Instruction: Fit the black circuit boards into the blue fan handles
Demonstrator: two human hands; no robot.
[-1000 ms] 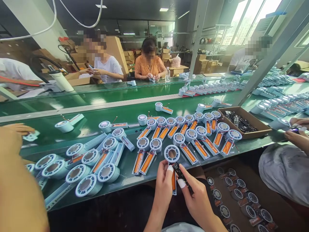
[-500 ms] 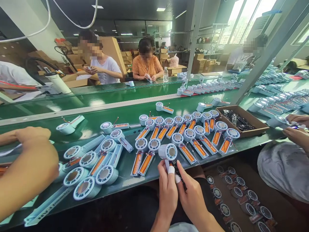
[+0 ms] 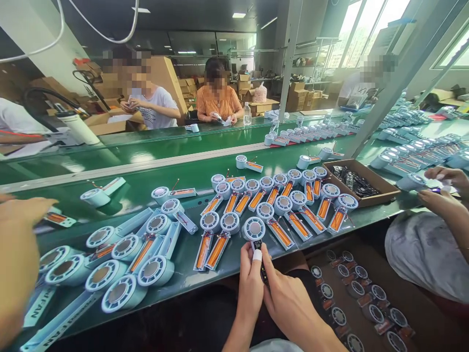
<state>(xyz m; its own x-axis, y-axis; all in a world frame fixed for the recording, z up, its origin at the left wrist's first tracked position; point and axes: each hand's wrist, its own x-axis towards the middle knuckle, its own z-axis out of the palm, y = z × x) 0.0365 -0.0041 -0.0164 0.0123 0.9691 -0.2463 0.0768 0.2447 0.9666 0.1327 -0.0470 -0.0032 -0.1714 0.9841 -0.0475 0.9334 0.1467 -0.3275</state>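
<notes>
A pale blue handheld fan [image 3: 254,229] is in my left hand [image 3: 249,276], its round head facing up at the front edge of the green bench. My left fingers are closed around the handle, and the thumb wears a white finger cover. A black circuit board [image 3: 258,244] lies along the open handle. My right hand [image 3: 287,293] has its fingers pressed on the board from the right, partly hiding it. Close by on the bench lie several similar fans [image 3: 229,223] with orange batteries and thin wires in their open handles.
A cardboard tray [image 3: 366,195] of black circuit boards stands right of the fans. Co-workers' hands reach in at left [image 3: 18,254] and right [image 3: 443,188]. More fans sit in a box [image 3: 357,313] below the bench edge. A metal post [image 3: 395,83] rises at right.
The held fan has come lower and its head faces up more. My right fingers have shifted along the board. The co-worker's arm at left has drawn back, uncovering more fans.
</notes>
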